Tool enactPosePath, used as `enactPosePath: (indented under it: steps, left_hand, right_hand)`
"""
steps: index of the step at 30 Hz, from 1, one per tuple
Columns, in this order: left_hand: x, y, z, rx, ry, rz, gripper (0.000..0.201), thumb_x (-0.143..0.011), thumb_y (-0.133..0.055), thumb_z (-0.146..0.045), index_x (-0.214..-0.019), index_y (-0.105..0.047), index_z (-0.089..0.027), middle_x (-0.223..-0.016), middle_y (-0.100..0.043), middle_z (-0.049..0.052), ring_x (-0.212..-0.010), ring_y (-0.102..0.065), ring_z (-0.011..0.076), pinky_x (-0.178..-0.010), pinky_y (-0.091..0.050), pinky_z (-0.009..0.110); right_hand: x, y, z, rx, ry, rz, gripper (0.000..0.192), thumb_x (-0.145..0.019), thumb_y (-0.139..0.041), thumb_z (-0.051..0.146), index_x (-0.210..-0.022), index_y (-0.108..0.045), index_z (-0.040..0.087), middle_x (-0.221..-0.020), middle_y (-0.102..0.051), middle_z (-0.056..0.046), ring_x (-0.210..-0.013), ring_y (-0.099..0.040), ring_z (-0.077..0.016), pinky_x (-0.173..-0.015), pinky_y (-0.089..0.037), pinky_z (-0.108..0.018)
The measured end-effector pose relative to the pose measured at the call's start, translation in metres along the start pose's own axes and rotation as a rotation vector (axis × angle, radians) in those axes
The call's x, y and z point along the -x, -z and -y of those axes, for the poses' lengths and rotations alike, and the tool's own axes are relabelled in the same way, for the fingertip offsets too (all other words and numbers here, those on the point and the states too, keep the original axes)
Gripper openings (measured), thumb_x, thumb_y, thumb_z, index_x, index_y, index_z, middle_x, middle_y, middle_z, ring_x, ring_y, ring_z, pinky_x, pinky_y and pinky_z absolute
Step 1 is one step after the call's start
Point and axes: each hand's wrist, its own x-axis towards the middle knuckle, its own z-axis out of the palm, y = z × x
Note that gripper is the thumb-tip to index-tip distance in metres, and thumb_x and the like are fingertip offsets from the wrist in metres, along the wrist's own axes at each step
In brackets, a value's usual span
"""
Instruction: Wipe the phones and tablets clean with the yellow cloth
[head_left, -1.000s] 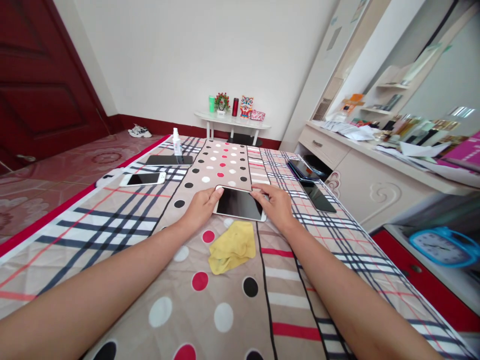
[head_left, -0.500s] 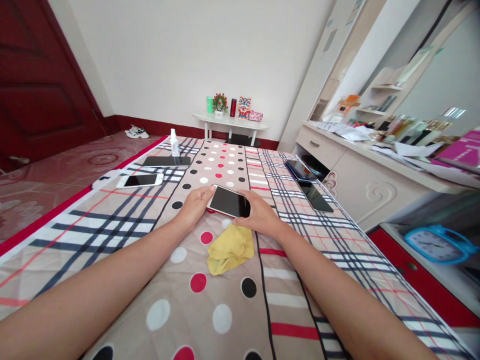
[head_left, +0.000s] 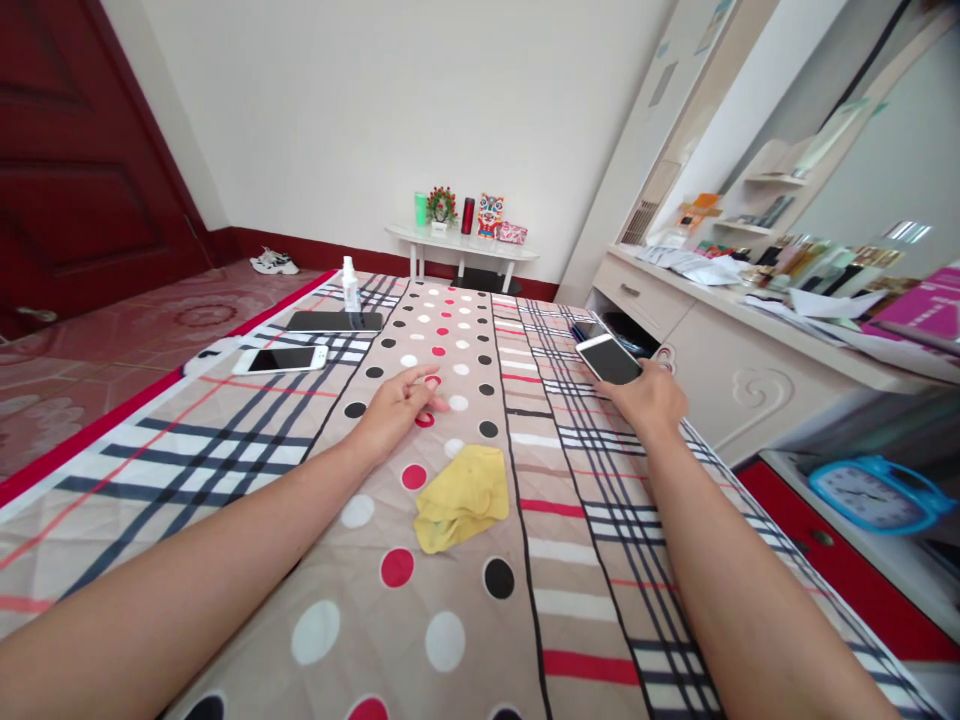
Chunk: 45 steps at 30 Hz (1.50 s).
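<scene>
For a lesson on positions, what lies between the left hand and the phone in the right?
Between the left hand and the white phone, the head view shows only patterned cover.

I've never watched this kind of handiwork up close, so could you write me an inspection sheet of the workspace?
Surface: quilted cover, dotted down the middle, plaid at the sides.
Job's things: held phone, white-framed, screen facing up; dark device beyond it, mostly hidden, contact unclear.
Clutter: yellow cloth, crumpled; at left, white phone, black device and upright spray bottle.
Grip: right hand holds the phone; left hand holds nothing visible, fingers loosely bent.
Cables: nothing seen.
Surroundings: dresser with papers on top, blue clock, white side table, red door, shoes on the floor.
</scene>
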Motion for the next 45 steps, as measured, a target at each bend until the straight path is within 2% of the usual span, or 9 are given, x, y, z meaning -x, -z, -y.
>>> enactPosePath:
  steps: [8, 15, 22, 28, 33, 35, 39, 42, 45]
  left_hand:
    - [0.000, 0.001, 0.004, -0.067, -0.042, 0.028, 0.056, -0.081, -0.062, -0.037, -0.131, -0.051, -0.014, -0.079, -0.072, 0.005, -0.064, -0.061, 0.0130, -0.063, -0.048, 0.025]
    - [0.002, -0.001, 0.001, -0.127, -0.025, 0.037, 0.050, -0.081, -0.060, -0.034, -0.126, -0.055, -0.013, -0.081, -0.072, 0.007, -0.071, -0.063, 0.0152, -0.064, -0.047, 0.026]
    - [0.002, -0.002, 0.004, -0.189, -0.077, 0.050, 0.045, -0.084, -0.056, -0.031, -0.124, -0.056, -0.012, -0.081, -0.072, 0.007, -0.071, -0.062, 0.0145, -0.064, -0.046, 0.025]
    - [-0.001, 0.001, 0.006, -0.243, -0.138, 0.035, 0.044, -0.084, -0.055, -0.032, -0.123, -0.058, -0.012, -0.086, -0.072, 0.008, -0.076, -0.065, 0.0168, -0.064, -0.049, 0.026]
    - [-0.036, 0.050, -0.002, -0.658, -0.336, -0.060, 0.039, -0.086, -0.050, -0.027, -0.123, -0.060, -0.018, -0.100, -0.072, 0.005, -0.088, -0.067, 0.0177, -0.074, -0.051, 0.026]
    - [-0.060, 0.082, -0.006, -1.005, -0.292, -0.126, 0.044, -0.086, -0.043, -0.019, -0.129, -0.054, -0.020, -0.109, -0.070, 0.003, -0.094, -0.066, 0.0157, -0.082, -0.051, 0.024]
    - [-0.107, 0.146, -0.013, -1.233, -0.171, -0.139, 0.054, -0.071, -0.055, -0.009, -0.125, -0.057, -0.015, -0.123, -0.064, 0.009, -0.113, -0.059, 0.0260, -0.098, -0.044, 0.033]
    - [-0.134, 0.180, -0.015, -1.364, -0.056, -0.072, 0.073, -0.059, -0.064, -0.007, -0.131, -0.052, -0.012, -0.136, -0.053, 0.016, -0.123, -0.051, 0.0337, -0.102, -0.041, 0.038]
    - [-0.154, 0.199, -0.015, -1.432, 0.031, 0.061, 0.088, -0.055, -0.068, -0.010, -0.139, -0.043, -0.016, -0.138, -0.053, 0.014, -0.121, -0.052, 0.0312, -0.098, -0.043, 0.033]
  right_hand:
    - [-0.021, -0.013, -0.043, 0.122, -0.245, 0.166, 0.070, -0.058, -0.065, 0.067, -0.097, -0.068, 0.009, -0.092, -0.065, -0.022, -0.096, -0.061, -0.0396, -0.077, -0.048, -0.049]
    - [-0.019, -0.029, -0.047, -0.011, -0.197, 0.107, 0.073, -0.060, -0.067, 0.064, -0.103, -0.065, 0.005, -0.094, -0.062, -0.027, -0.094, -0.058, -0.0430, -0.077, -0.045, -0.054]
    - [0.002, -0.043, -0.005, -0.260, 0.364, -0.185, 0.051, -0.080, -0.056, 0.040, -0.118, -0.060, 0.006, -0.118, -0.059, -0.022, -0.113, -0.052, -0.0333, -0.099, -0.038, -0.047]
    - [0.054, -0.051, 0.061, -0.484, 0.834, 0.176, 0.038, -0.084, -0.058, 0.034, -0.116, -0.062, 0.014, -0.121, -0.060, -0.015, -0.115, -0.054, -0.0274, -0.101, -0.041, -0.043]
    - [0.061, -0.055, 0.063, -0.613, 0.873, 0.317, 0.026, -0.085, -0.058, 0.030, -0.108, -0.067, 0.019, -0.116, -0.064, -0.011, -0.110, -0.058, -0.0236, -0.099, -0.044, -0.042]
    - [0.059, -0.055, 0.060, -0.632, 0.851, 0.311, 0.024, -0.085, -0.058, 0.028, -0.106, -0.067, 0.020, -0.114, -0.064, -0.010, -0.108, -0.059, -0.0237, -0.098, -0.045, -0.043]
    - [0.059, -0.054, 0.061, -0.617, 0.837, 0.306, 0.024, -0.085, -0.058, 0.026, -0.106, -0.067, 0.020, -0.114, -0.064, -0.010, -0.108, -0.058, -0.0244, -0.098, -0.044, -0.044]
    - [0.060, -0.055, 0.062, -0.616, 0.839, 0.316, 0.024, -0.085, -0.057, 0.026, -0.107, -0.066, 0.020, -0.114, -0.063, -0.010, -0.108, -0.057, -0.0239, -0.099, -0.044, -0.043]
    - [0.060, -0.056, 0.062, -0.605, 0.834, 0.322, 0.024, -0.086, -0.056, 0.027, -0.108, -0.065, 0.020, -0.115, -0.063, -0.010, -0.109, -0.057, -0.0241, -0.099, -0.044, -0.043]
